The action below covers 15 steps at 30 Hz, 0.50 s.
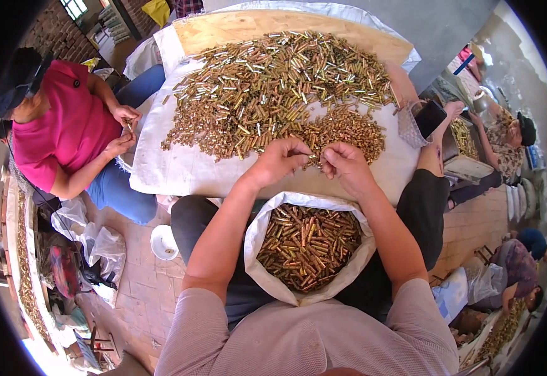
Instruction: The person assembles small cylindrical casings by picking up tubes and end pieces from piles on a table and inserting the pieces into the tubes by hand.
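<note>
My left hand (281, 160) and my right hand (346, 167) face each other above the near edge of the cloth-covered table (185, 172). Thumbs and forefingers are pinched, with small brass-coloured metal pieces (313, 158) between the fingertips. How far each hand's grip covers them is partly hidden. Just beyond lies a big pile of shiny brass-coloured metal tubes (273, 88), with smaller coppery pieces (348, 131) heaped at its near right. Between my forearms, an open white sack (258, 250) in my lap holds many thin brass-coloured rods or tubes (308, 241).
A wooden board (298, 28) borders the table's far side. On the left sits a person in a pink top (67, 125), hands together. A phone (430, 116) rests in a holder at the right. A white bucket (164, 242) stands on the floor; other people work at right.
</note>
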Each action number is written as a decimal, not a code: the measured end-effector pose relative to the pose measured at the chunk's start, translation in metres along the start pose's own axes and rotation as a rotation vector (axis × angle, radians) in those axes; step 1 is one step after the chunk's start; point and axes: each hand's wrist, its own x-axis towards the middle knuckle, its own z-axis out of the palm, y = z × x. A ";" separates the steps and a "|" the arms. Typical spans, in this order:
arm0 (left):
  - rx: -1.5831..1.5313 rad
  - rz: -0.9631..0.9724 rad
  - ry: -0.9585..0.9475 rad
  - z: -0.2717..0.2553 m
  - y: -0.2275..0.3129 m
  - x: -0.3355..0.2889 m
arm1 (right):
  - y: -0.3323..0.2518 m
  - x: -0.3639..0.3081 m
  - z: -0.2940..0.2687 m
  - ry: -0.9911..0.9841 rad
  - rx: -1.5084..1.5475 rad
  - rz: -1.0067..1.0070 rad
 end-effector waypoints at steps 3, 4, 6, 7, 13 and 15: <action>-0.025 -0.043 -0.017 0.005 0.005 -0.001 | 0.000 0.000 -0.002 -0.030 0.036 0.002; -0.041 -0.038 -0.018 0.006 0.006 -0.002 | -0.001 0.000 -0.001 -0.030 0.037 0.002; -0.057 -0.033 -0.020 0.007 0.007 -0.002 | -0.002 -0.001 0.000 -0.053 0.022 -0.005; -0.053 -0.025 -0.022 0.007 0.007 -0.002 | -0.002 -0.001 -0.001 -0.053 0.022 -0.005; -0.091 -0.018 -0.018 0.008 0.008 -0.002 | -0.002 -0.002 0.000 -0.066 0.027 0.009; -0.104 -0.018 -0.018 0.009 0.007 -0.001 | -0.002 -0.002 0.001 -0.063 0.043 0.020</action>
